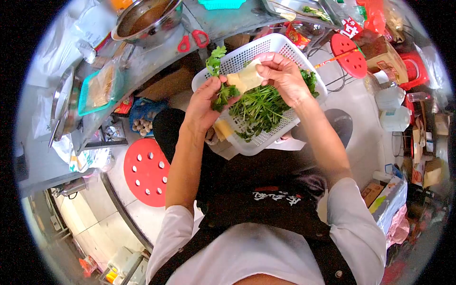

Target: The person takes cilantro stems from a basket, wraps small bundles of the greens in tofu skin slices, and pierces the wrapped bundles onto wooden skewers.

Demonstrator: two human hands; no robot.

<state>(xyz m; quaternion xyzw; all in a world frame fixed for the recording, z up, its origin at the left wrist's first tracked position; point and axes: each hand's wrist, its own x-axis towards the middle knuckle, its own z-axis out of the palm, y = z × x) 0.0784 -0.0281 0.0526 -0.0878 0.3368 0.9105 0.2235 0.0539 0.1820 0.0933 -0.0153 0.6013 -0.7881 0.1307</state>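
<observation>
My left hand (205,102) is closed around leafy herb sprigs (216,59) that look like cilantro; leaves stick out above and below its fingers. Pinched in my right hand (285,78) is a pale yellow sheet (248,78), possibly tofu skin, partly folded over. Its left end meets the herbs at my left fingertips. Both hands are above a white perforated basket (280,43), where a heap of green stems and leaves (261,111) lies. More pale yellow sheet (223,127) shows at the basket's left edge, partly hidden by my left forearm.
On the metal counter are a steel bowl of brown liquid (142,21), red-handled scissors (194,40) and a teal basket (97,92). Red stools (147,172), (348,54) flank me. Plastic jugs (395,118) and boxes stand at the right.
</observation>
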